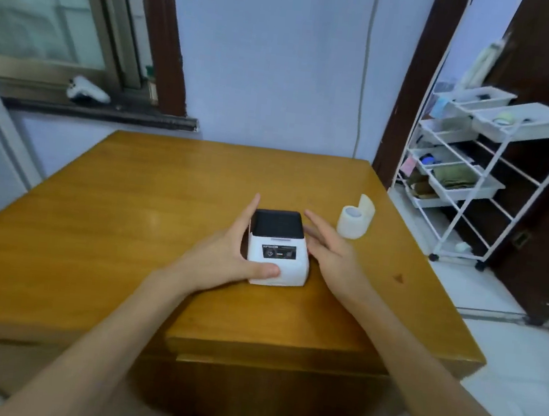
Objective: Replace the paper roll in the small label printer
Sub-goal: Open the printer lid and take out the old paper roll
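Observation:
A small white label printer (277, 256) with a black lid sits in the middle of the wooden table (129, 211). The lid is down. My left hand (227, 253) holds the printer's left side, thumb across its front lower corner, fingers stretched along the side. My right hand (329, 251) lies flat against the printer's right side with the fingers spread and pointing away from me. A white paper roll (354, 218) stands on the table to the right of the printer, a loose end curling up behind it. Neither hand touches the roll.
A white wire rack (496, 171) with trays of small items stands on the floor right of the table. A window sill at the back left carries a white game controller (88, 91). The table's right edge lies close to the roll.

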